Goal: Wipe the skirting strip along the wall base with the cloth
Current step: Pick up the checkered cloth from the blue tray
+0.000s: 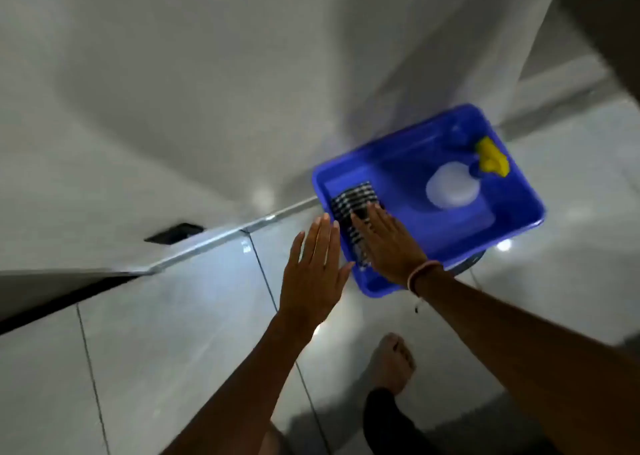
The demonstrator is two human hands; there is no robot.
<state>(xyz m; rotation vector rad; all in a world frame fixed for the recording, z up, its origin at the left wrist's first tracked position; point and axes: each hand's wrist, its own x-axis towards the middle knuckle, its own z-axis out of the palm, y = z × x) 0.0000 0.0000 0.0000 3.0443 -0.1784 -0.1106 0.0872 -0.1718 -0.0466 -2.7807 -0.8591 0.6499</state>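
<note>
A black-and-white checked cloth [353,205] lies over the near-left rim of a blue plastic tub [512,219] standing on the floor by the wall. My right hand [388,243] lies flat on the cloth with fingers extended, pointing toward the wall. My left hand [313,274] hovers open just left of the tub, fingers straight and apart, holding nothing. The skirting strip [214,243] is a pale shiny band along the base of the grey-white wall, running left from the tub.
Inside the tub stand a white round-topped bottle [450,189] and a yellow object [491,161]. A dark rectangular opening [175,234] sits low in the wall. Glossy grey floor tiles [166,333] spread below. My bare foot [393,361] stands near the bottom.
</note>
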